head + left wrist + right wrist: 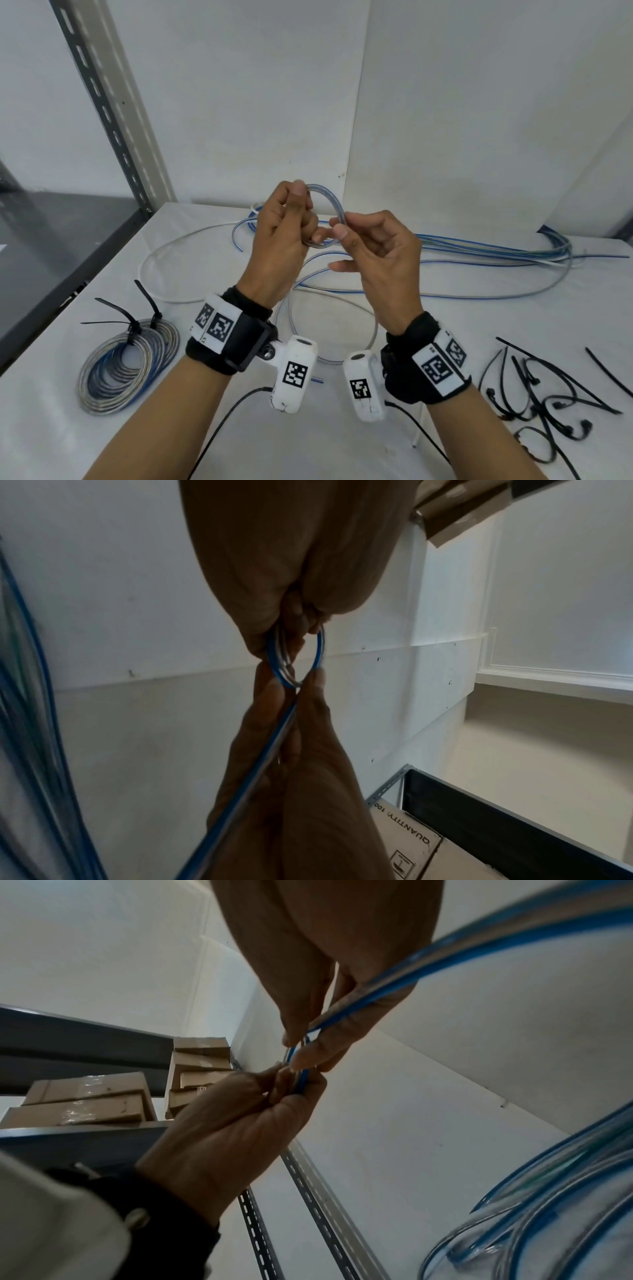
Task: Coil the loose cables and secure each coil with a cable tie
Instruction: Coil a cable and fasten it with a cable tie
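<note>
Small loop of clear, blue-striped cable [325, 216] held up in the air above the white table [445, 325], between both hands. Left hand [284, 240] curled round the loop's left side, thumb on top; right hand [373, 253] pinching its right side with thumb and forefinger. Below the loop, loose cables [479, 253] sprawled across the table toward the far wall. Left of the loop, near the table's left edge, a finished coil [126, 366] bound with black ties. Right of the loop, spare cable ties [534, 394] scattered near the right edge.
</note>
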Demonstrator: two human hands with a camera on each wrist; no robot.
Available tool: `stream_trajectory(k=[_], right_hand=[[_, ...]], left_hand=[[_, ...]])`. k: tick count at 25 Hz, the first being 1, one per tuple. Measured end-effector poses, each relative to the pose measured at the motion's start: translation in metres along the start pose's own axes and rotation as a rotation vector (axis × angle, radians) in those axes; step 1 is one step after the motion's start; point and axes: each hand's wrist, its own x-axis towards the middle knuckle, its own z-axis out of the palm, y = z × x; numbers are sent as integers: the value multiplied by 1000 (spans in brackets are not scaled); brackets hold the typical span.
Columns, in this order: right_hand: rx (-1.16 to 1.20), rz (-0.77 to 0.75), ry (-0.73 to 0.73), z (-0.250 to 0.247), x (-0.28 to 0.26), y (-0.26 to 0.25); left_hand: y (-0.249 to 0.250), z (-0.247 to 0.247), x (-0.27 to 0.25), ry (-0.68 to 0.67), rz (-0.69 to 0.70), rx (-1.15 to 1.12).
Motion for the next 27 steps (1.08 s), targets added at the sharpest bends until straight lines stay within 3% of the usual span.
stream_trajectory(k=[2,4,6,8,10,16,20,24,27], right_hand=[[-23,-42,57,2,-1,2],[-67,-79,75,-8,6,-3],[-206,-106,-41,-24,13,-11],[-385,-108,-189,-33,16,-17],[-407,-97,-205,-36,16,-21],[-13,-36,48,-7,2,-17],[39,-29,77,1,-3,-11],[-107,-121,33,-13,6,-17],[-356,-149,-167,-28,12,-23]], left_hand=[[1,7,-2,11,-34,-52],[6,9,-1,10,-166,-42],[11,5,1,-44,-313,88],[9,0,-2,-176,-296,336],[8,0,-7,-255,-176,430],[13,7,-4,-7,-53,-114],[12,17,-9,18,-28,-197],[12,14,-7,27,-150,23],[13,5,-8,-166,-153,409]])
